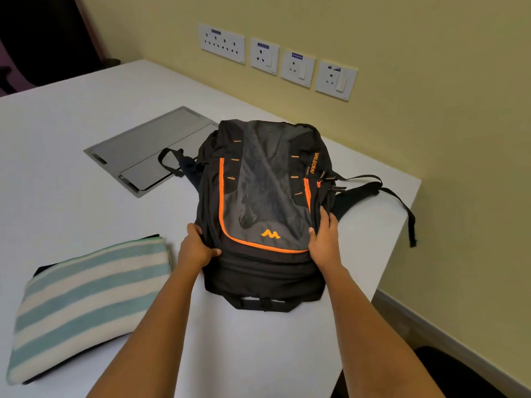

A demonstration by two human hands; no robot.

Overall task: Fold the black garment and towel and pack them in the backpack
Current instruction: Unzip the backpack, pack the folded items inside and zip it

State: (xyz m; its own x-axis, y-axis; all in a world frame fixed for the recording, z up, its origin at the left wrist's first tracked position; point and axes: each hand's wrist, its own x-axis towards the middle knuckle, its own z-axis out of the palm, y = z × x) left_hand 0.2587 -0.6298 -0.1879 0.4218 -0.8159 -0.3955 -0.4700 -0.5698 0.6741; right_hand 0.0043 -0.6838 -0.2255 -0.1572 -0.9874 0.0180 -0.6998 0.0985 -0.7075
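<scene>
The towel (pixel 89 305) is covering nearly all of the black garment (pixel 43 270), only dark edges peeking out; socket labels (pixel 263 46) are looking too tiny to read.

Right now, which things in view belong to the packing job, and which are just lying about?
Job: backpack, held at its sides by left hand and right hand; folded striped towel; black garment under the towel.

Lying about: desk hatch; wall sockets.

**Pack items status**

Backpack (pixel 265 208): black/grey, orange zip trim, flat face-up, gripped between both hands. Striped towel (pixel 86 300): folded, left of left hand (pixel 198 248). Black garment (pixel 40 270): under towel, only edges showing.
</scene>
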